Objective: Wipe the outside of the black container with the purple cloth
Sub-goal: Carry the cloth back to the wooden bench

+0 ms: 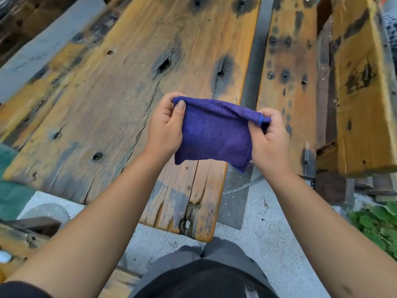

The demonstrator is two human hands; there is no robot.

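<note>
A folded purple cloth hangs in the air between both hands, above the near end of a weathered wooden table. My left hand pinches its upper left corner, thumb on the front face. My right hand grips its upper right corner and right edge. The cloth is doubled over, with its lower edge hanging free. No black container shows in the head view.
The wooden table has dark knots and cracks. A wooden bench runs along its right, with another plank beyond. Concrete ground lies below, with green plants at the right edge.
</note>
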